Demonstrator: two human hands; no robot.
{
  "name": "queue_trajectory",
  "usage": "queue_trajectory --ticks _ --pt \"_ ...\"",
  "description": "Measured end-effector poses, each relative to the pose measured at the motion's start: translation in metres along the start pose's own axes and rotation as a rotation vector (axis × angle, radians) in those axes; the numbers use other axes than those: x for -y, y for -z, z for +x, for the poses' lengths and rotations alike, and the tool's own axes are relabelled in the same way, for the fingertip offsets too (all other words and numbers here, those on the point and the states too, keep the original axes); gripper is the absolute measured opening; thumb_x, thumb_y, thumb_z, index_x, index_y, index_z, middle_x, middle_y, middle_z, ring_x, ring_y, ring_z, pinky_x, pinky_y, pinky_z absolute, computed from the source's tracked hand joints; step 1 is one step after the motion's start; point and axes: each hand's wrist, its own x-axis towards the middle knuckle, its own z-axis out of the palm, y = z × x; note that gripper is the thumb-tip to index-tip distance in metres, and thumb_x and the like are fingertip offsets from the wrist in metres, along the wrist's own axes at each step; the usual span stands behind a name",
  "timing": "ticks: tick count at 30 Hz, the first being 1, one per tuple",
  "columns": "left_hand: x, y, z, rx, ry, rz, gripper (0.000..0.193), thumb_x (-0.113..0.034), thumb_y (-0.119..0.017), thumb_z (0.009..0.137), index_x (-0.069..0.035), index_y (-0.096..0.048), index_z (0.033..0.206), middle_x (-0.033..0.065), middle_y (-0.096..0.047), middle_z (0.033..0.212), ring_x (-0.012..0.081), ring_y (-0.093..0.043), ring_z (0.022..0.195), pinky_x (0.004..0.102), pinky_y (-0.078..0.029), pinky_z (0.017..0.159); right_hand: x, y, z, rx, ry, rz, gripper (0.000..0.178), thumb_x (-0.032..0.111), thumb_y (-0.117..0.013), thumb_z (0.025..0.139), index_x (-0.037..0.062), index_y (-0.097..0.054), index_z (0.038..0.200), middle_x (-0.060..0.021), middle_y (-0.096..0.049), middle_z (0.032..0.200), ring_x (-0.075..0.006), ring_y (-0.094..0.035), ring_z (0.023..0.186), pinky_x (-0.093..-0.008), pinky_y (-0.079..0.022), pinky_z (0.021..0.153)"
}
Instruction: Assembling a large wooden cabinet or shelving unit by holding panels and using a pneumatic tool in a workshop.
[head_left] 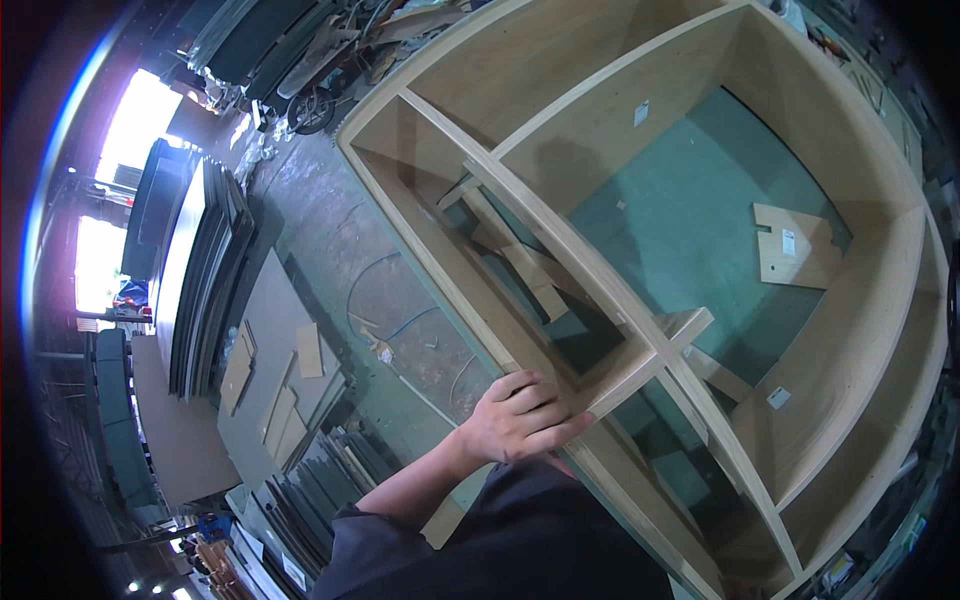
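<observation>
My left hand (525, 415) is closed, fingers curled, at the near rail of a large pale wooden cabinet frame (480, 315). It holds the near end of a short wooden crosspiece (627, 378), its index finger against the end. The crosspiece spans the narrow front bay and crosses the long divider (560, 240), its far end sticking out past it. Part of the grip is hidden behind the fingers. My right hand is out of view.
A notched board (795, 245) with a label lies inside the large bay. Loose wooden strips (515, 245) lie in the narrow bay. At left stand stacks of dark panels (205, 280) and a grey sheet (270, 370) with wood offcuts. A hose (400, 325) runs over the floor.
</observation>
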Motion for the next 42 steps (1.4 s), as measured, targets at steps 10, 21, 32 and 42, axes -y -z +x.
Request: queue_trajectory --ticks 10,21,32,42 --pt "-0.004 0.004 0.000 0.011 -0.003 -0.029 0.045 -0.051 -0.069 0.098 -0.019 -0.075 0.128 -0.0028 -0.072 0.103 0.0179 -0.065 0.100 0.0396 -0.046 0.099 0.002 0.009 0.002 0.027 -0.056 0.048 0.084 0.001 -0.088 0.082 0.0183 -0.058 0.158 -0.0135 -0.049 0.167 -0.0382 -0.042 0.152 -0.0517 -0.036 0.126" --pt "-0.002 0.000 -0.003 0.003 0.002 -0.027 0.067 -0.066 -0.070 0.086 -0.019 -0.073 0.133 -0.0022 -0.067 0.098 0.0212 -0.062 0.100 0.0412 -0.047 0.103 -0.024 -0.015 0.009 -0.059 0.030 -0.101 0.080 0.023 -0.092 0.081 0.0089 -0.060 0.153 -0.0187 -0.058 0.156 -0.0431 -0.040 0.152 -0.0551 -0.036 0.126" --pt "-0.002 -0.002 -0.007 0.002 0.024 -0.036 0.075 -0.072 -0.074 0.079 -0.021 -0.073 0.134 -0.0029 -0.066 0.101 0.0201 -0.061 0.099 0.0402 -0.045 0.102 -0.079 -0.040 0.037 -0.213 0.260 0.171 0.058 0.020 -0.100 0.065 0.0071 -0.071 0.114 -0.0167 -0.070 0.110 -0.0422 -0.060 0.112 -0.0574 -0.044 0.103" --pt "-0.001 0.002 -0.007 -0.018 0.000 -0.025 0.078 -0.072 -0.076 0.077 -0.020 -0.072 0.135 -0.0028 -0.066 0.101 0.0203 -0.062 0.099 0.0400 -0.046 0.100 -0.082 -0.048 0.034 -0.321 0.344 0.032 0.074 0.032 -0.098 0.065 0.0103 -0.070 0.130 -0.0180 -0.071 0.118 -0.0438 -0.060 0.120 -0.0569 -0.043 0.109"
